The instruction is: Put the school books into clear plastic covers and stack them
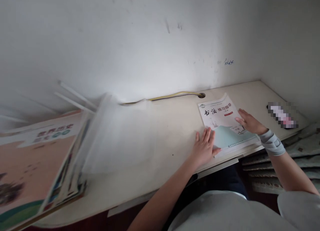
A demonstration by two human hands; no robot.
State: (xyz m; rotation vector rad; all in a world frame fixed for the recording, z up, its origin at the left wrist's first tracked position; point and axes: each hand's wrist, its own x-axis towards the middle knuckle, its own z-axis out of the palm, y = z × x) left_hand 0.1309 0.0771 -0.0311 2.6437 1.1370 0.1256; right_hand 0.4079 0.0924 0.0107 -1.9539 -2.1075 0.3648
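A thin calligraphy workbook (222, 132), white above and pale blue-green below, lies on the white desk (172, 134) close to its front edge. My left hand (204, 147) rests at the book's lower left side, fingers spread and pointing away from me. On the right edge of the cover lies my right hand (250, 121), its fingers stretched out flat. A grey wrap is fastened round the right wrist. Neither hand grips anything.
Books with a pink-and-white history cover (32, 151) stand at the left in a rack. A clear plastic sheet (117, 134) leans beside them. A yellow cable (170, 94) runs along the wall to a hole (201, 95). A blurred-out phone-like object (282, 116) lies far right.
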